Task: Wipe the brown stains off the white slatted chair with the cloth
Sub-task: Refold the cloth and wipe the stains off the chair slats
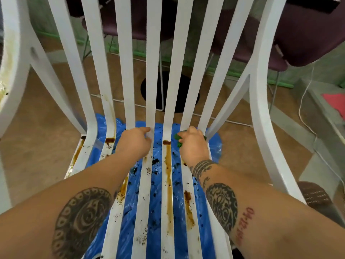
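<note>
Brown stains (pixel 169 181) streak the seat slats of the white slatted chair (pixel 153 58) over blue plastic sheeting (pixel 155 199). Farther in, the left hand (pixel 135 142) pinches a slat, and the right hand (pixel 193 144) clutches a green cloth (pixel 177 140) against the backrest's base.

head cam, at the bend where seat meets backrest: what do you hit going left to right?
Brown pool on the left slat → left hand gripping a slat → brown pool on the middle slat → green cloth → right hand holding that cloth → right armrest post.
</note>
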A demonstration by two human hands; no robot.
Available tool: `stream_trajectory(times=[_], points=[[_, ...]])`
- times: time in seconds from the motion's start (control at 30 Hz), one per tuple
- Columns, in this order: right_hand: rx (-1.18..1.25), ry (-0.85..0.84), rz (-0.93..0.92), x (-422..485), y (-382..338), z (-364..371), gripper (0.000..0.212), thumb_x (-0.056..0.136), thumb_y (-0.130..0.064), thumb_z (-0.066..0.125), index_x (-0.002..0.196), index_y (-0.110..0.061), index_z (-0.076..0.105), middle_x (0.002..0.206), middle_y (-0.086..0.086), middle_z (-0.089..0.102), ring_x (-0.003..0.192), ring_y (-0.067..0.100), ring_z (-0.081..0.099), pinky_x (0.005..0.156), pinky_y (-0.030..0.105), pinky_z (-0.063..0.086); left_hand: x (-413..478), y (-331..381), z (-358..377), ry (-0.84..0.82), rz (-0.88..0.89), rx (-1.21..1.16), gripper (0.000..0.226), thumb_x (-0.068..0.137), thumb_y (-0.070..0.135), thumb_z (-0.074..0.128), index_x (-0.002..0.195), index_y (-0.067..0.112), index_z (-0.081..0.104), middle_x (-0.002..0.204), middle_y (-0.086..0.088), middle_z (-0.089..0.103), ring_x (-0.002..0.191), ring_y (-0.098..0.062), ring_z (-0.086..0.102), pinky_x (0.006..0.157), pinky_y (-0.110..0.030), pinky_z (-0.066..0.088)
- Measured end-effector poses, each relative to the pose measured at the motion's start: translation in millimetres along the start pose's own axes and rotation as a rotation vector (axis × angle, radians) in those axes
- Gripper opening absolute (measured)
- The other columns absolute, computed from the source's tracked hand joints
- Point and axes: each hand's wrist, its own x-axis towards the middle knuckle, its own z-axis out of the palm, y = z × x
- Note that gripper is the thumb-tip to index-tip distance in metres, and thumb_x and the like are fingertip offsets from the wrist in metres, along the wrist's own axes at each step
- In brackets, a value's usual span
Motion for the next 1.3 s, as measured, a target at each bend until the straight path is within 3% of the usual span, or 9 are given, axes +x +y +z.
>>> stream_trajectory(times=[0.1, 0.2, 0.3, 0.5, 0.67, 0.87, 1.0, 1.13, 1.3], points=[[-0.102, -0.125, -0.056, 2.4, 6.6, -15.6, 0.035, 0.095, -0.002, 0.051, 0.123, -0.012, 0.069, 0.115, 0.01, 0.056, 0.105, 0.032, 0.055, 0.091, 0.041, 0.05, 2.1, -0.7, 6.5, -0.057, -0.019, 0.143, 0.048, 0.104, 0.034, 0.042, 0.152, 0.04, 0.04, 0.142, -0.024, 0.044, 0.094, -0.031, 0.06, 0.068, -0.033, 0.053], [-0.122, -0.252, -0.033, 24.9, 5.3, -44.8, 0.027, 0.098, -0.012, 0.051, 0.113, -0.007, 0.074, 0.114, 0.014, 0.068, 0.098, 0.032, 0.064, 0.088, 0.042, 0.056, -0.7, 2.7, 6.0, -0.081, -0.013, 0.285, 0.054, 0.103, 0.023, 0.04, 0.153, 0.042, 0.036, 0.139, -0.023, 0.041, 0.12, -0.036, 0.049, 0.083, -0.042, 0.05], [-0.025, -0.136, -0.002, 38.2, 2.6, -49.7, 0.026, 0.098, -0.011, 0.054, 0.114, -0.007, 0.073, 0.115, 0.013, 0.069, 0.102, 0.031, 0.064, 0.091, 0.042, 0.055, -3.3, 5.1, 0.7, -0.1, 0.008, 0.323, 0.063, 0.096, 0.013, 0.041, 0.153, 0.039, 0.036, 0.136, -0.02, 0.047, 0.138, -0.034, 0.031, 0.095, -0.045, 0.048], [-0.138, -0.152, -0.093, 1.9, 8.3, -12.7, 0.032, 0.096, -0.003, 0.054, 0.12, -0.015, 0.071, 0.115, 0.011, 0.058, 0.098, 0.032, 0.058, 0.088, 0.041, 0.053, -16.0, 2.9, 0.2, -0.095, 0.004, 0.286, 0.06, 0.095, 0.013, 0.045, 0.152, 0.032, 0.039, 0.134, -0.021, 0.047, 0.136, -0.034, 0.031, 0.099, -0.044, 0.043], [-0.153, -0.432, -0.022, 17.3, -0.2, -48.7, 0.03, 0.101, -0.016, 0.049, 0.115, -0.008, 0.074, 0.116, 0.012, 0.071, 0.099, 0.029, 0.066, 0.089, 0.043, 0.058, -28.4, -2.6, -3.9, -0.092, 0.008, 0.283, 0.064, 0.095, 0.017, 0.05, 0.156, 0.03, 0.033, 0.134, -0.02, 0.051, 0.141, -0.032, 0.023, 0.101, -0.045, 0.044], [0.149, -0.202, 0.086, -15.7, -5.4, -24.5, 0.023, 0.1, -0.013, 0.058, 0.118, -0.011, 0.071, 0.1, -0.005, 0.062, 0.102, 0.024, 0.056, 0.092, 0.036, 0.054, -49.4, -8.4, -4.2, -0.055, -0.011, 0.265, 0.06, 0.095, 0.012, 0.051, 0.153, 0.027, 0.041, 0.138, -0.016, 0.049, 0.141, -0.034, 0.026, 0.111, -0.048, 0.033], [0.198, -0.231, 0.048, -33.5, 1.3, -9.2, 0.039, 0.1, -0.017, 0.061, 0.138, -0.009, 0.058, 0.13, 0.003, 0.037, 0.116, 0.024, 0.036, 0.107, 0.026, 0.037, -54.1, -25.2, -2.3, 0.021, -0.022, 0.26, 0.05, 0.097, 0.027, 0.058, 0.146, 0.033, 0.049, 0.13, -0.005, 0.059, 0.139, -0.029, 0.024, 0.108, -0.05, 0.027], [0.208, -0.233, 0.085, -28.0, 5.4, -13.9, 0.04, 0.096, -0.02, 0.066, 0.135, -0.014, 0.062, 0.137, 0.003, 0.038, 0.122, 0.027, 0.047, 0.112, 0.031, 0.04, -58.6, -36.9, -12.7, 0.143, -0.123, 0.157, 0.044, 0.095, 0.044, 0.062, 0.138, 0.037, 0.057, 0.127, 0.0, 0.064, 0.138, -0.03, 0.03, 0.107, -0.053, 0.029], [0.165, -0.206, 0.146, -32.8, 4.1, -18.6, 0.03, 0.097, -0.014, 0.063, 0.126, -0.018, 0.069, 0.121, 0.01, 0.054, 0.103, 0.03, 0.062, 0.096, 0.039, 0.055, -58.7, -45.3, -20.6, 0.241, -0.13, 0.064, 0.039, 0.094, 0.048, 0.064, 0.13, 0.033, 0.064, 0.128, -0.001, 0.066, 0.124, -0.029, 0.051, 0.102, -0.05, 0.042]])
